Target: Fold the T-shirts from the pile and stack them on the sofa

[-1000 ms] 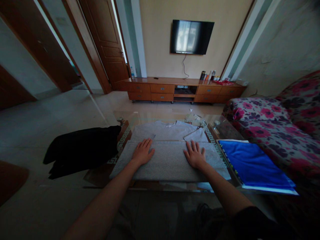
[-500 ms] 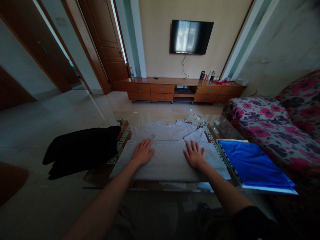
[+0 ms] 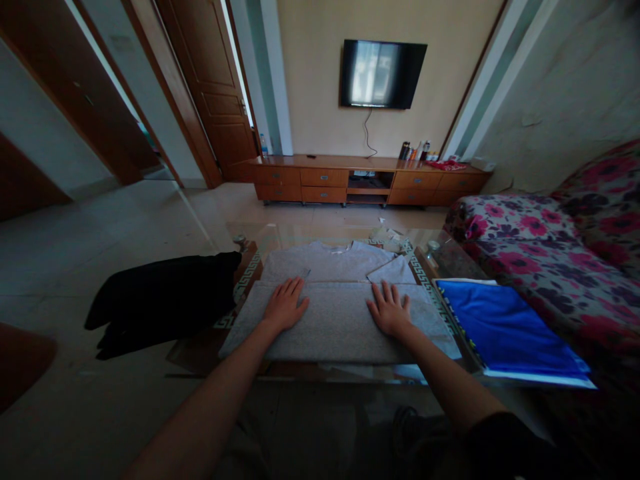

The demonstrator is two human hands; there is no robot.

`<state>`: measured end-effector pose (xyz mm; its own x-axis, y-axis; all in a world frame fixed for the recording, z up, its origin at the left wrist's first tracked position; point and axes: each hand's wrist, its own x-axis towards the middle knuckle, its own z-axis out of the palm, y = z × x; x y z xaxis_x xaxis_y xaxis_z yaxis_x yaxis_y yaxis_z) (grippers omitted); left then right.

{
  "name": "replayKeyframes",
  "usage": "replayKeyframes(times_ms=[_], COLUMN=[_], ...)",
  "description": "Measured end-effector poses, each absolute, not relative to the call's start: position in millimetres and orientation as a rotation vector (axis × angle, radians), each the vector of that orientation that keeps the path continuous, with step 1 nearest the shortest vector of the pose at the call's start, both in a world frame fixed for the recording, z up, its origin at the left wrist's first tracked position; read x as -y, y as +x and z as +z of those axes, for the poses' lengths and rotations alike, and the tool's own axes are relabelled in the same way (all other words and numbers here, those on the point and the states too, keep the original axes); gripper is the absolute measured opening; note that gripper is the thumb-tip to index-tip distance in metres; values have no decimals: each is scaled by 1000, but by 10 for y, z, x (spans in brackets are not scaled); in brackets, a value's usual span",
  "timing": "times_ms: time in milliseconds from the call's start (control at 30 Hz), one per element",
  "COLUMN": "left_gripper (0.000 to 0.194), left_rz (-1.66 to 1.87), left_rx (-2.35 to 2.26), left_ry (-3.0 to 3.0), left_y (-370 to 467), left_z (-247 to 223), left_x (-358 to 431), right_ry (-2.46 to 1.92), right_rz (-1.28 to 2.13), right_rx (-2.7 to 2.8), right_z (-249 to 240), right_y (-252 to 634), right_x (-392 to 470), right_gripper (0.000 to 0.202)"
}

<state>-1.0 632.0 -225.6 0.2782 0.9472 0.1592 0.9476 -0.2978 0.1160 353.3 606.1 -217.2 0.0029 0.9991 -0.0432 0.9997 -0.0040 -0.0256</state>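
A grey shirt (image 3: 335, 327) lies on a glass table (image 3: 320, 232), its lower part folded up over the body and its collar at the far side. My left hand (image 3: 286, 305) rests flat on the left half of the folded part, fingers spread a little. On the right half, my right hand (image 3: 391, 310) lies palm down with its fingers apart. Black folded cloth (image 3: 165, 300) sits at the table's left end. Right of the shirt is a folded blue cloth (image 3: 510, 327) with a white edge.
A sofa with a flowered cover (image 3: 540, 267) stands at the right. Beyond the table is a low wooden cabinet (image 3: 325, 179) with bottles on top, below a wall television (image 3: 383, 75). A crumpled clear bag (image 3: 387, 237) lies behind the shirt.
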Motion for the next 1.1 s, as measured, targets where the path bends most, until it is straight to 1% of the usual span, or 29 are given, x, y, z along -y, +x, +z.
replayKeyframes(times_ms=[1100], left_gripper=[64], left_rz=[-341], left_rx=[1864], left_ry=[-2504], left_y=[-17], left_z=[-2273], left_x=[-6320], right_ry=[2232], right_rz=[-93], right_rx=[-2241], right_z=[-2175], right_y=[3531], right_x=[-6057], right_gripper=[71])
